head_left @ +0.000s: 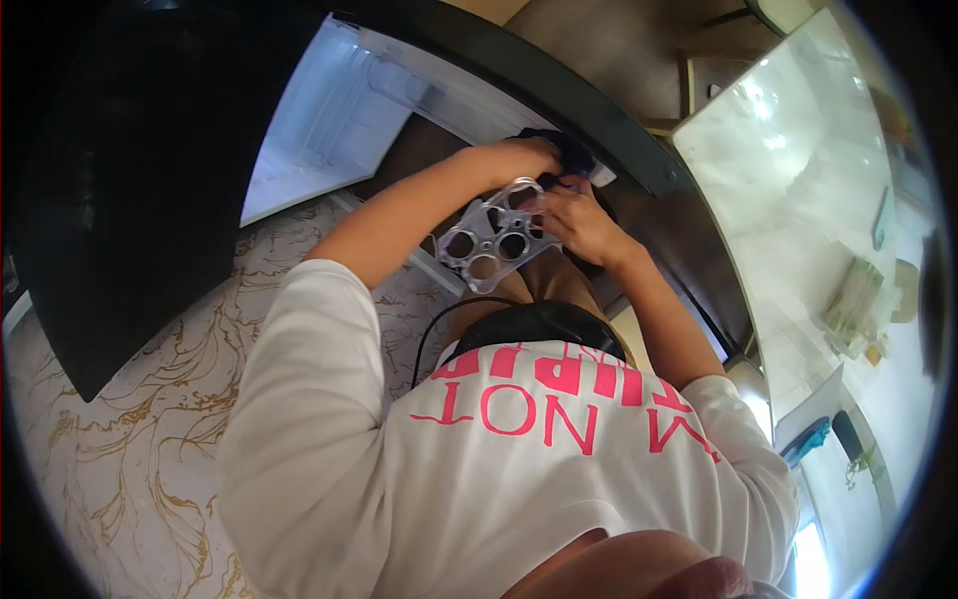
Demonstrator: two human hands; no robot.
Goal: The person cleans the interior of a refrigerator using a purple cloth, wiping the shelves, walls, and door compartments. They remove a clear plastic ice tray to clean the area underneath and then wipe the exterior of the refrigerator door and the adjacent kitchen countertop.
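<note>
My left hand (535,159) is closed on a dark purple cloth (575,153) beside the inner side of an open refrigerator door (464,97). Close by, my right hand (587,224) has its fingers at the upper end of a clear plastic rack with round holes (486,245), holding it. The thumb side of that hand also seems to touch the cloth. The rack hangs tilted in front of my thighs. Parts of the fingers of both hands are hidden by the cloth and the rack.
The lit refrigerator interior (322,112) lies at upper left, by a black door or panel (142,187). A glossy white tabletop (793,150) stands at right, with a plastic-wrapped pack (855,307) on it. The floor (150,419) is marble-patterned. A thin black cable (421,341) runs beside my waist.
</note>
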